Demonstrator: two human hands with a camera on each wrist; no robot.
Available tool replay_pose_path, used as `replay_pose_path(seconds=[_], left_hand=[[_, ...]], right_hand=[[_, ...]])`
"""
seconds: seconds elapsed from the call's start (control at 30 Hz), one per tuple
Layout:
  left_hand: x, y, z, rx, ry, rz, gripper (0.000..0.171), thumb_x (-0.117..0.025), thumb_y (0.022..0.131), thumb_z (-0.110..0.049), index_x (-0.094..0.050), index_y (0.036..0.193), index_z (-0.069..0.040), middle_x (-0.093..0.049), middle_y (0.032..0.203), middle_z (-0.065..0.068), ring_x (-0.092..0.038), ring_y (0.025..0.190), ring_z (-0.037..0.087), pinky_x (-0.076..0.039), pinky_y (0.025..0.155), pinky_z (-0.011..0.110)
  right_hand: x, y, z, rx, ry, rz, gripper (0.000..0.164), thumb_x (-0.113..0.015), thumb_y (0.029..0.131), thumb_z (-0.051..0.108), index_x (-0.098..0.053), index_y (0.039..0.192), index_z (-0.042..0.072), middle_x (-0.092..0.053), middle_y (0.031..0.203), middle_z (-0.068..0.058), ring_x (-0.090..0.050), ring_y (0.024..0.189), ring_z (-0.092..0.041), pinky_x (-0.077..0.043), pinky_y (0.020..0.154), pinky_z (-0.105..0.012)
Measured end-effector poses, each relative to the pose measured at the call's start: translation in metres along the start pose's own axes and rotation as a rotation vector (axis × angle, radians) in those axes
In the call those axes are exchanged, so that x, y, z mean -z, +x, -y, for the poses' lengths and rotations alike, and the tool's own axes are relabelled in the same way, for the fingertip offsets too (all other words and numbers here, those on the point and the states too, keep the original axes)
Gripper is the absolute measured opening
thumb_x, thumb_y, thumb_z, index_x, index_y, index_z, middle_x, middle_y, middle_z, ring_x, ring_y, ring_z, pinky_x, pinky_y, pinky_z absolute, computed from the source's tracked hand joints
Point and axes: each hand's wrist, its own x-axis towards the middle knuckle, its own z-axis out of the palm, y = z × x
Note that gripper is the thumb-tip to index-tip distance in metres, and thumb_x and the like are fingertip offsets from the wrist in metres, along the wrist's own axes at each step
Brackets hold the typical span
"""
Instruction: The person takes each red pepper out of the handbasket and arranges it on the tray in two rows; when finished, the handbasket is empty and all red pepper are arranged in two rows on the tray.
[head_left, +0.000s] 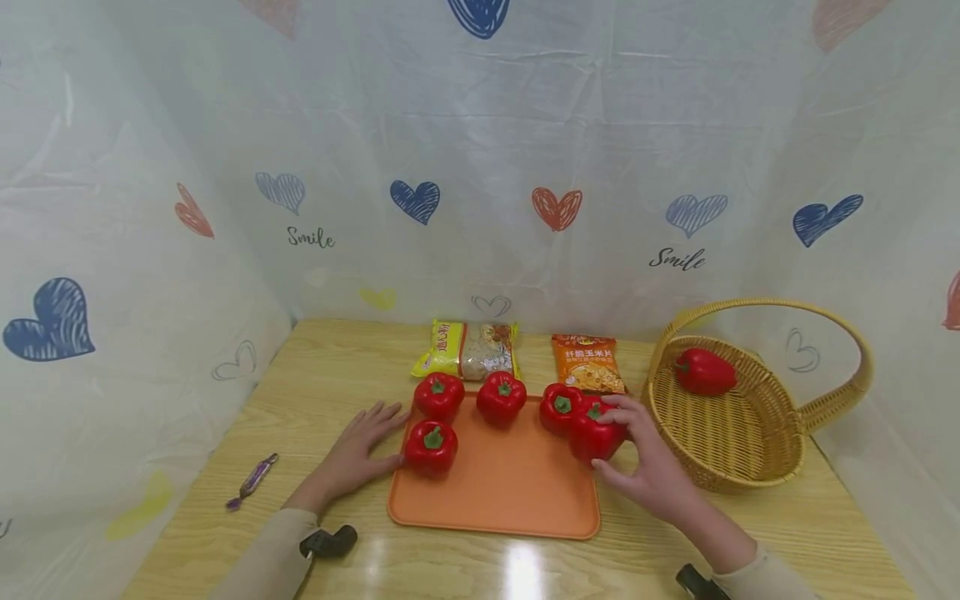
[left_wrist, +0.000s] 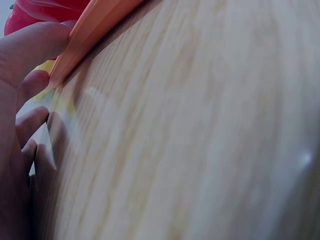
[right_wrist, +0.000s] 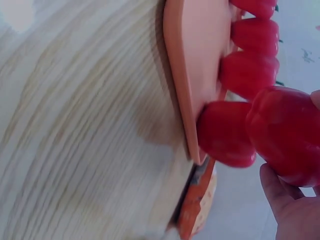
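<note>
My right hand (head_left: 648,471) grips a red bell pepper (head_left: 592,437) over the right end of an orange tray (head_left: 517,483). In the right wrist view this held pepper (right_wrist: 285,132) is raised off the tray, its side overlapping another pepper (right_wrist: 227,132) there. My left hand (head_left: 360,454) lies at the tray's left edge with fingers extended, the thumb touching the rim (left_wrist: 95,30) in the left wrist view. Two peppers are near that hand, one at the back left corner (head_left: 439,393) and one in front of it (head_left: 431,448). Another pepper (head_left: 501,398) sits at the tray's back edge.
A wicker basket (head_left: 723,446) with a tall handle stands to the right, holding one red pepper (head_left: 705,372). Behind the tray lie a yellow snack bag (head_left: 468,350) and an orange snack bag (head_left: 588,362). A purple wrapped candy (head_left: 253,481) lies at left.
</note>
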Motion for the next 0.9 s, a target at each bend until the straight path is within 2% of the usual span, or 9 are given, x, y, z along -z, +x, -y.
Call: replay_pose_path(seconds=[0.37,0.67,0.9], left_hand=[[0.0,0.0,-0.002,-0.022,0.004,-0.021,0.068,-0.074,0.091,-0.039,-0.053,0.149,-0.01,-0.043,0.158,0.016,-0.025,0.149,0.046,-0.012,0.12,0.064],[-0.001,0.001,0.001,-0.004,0.005,-0.003,0.07,-0.074,0.091,-0.04,-0.052,0.15,-0.011,-0.041,0.159,0.014,-0.023,0.151,0.043,-0.01,0.122,0.061],[0.0,0.001,0.0,0.0,0.001,-0.003,0.07,-0.074,0.091,-0.041,-0.051,0.151,-0.012,-0.041,0.159,0.014,-0.022,0.151,0.043,-0.01,0.122,0.062]], right_hand=[[-0.022,0.005,0.009,0.048,0.031,0.039,0.06,-0.088,0.075,0.0,-0.054,0.123,0.012,-0.046,0.144,-0.014,-0.048,0.129,-0.028,-0.052,0.096,-0.02],[-0.041,0.01,0.018,0.002,0.058,0.113,0.058,-0.086,0.078,0.004,-0.053,0.124,0.016,-0.045,0.144,-0.01,-0.051,0.128,-0.036,-0.057,0.095,-0.033],[-0.057,0.014,0.021,-0.002,0.083,0.134,0.057,-0.085,0.078,0.001,-0.053,0.123,0.016,-0.044,0.145,-0.009,-0.052,0.128,-0.035,-0.057,0.095,-0.036]])
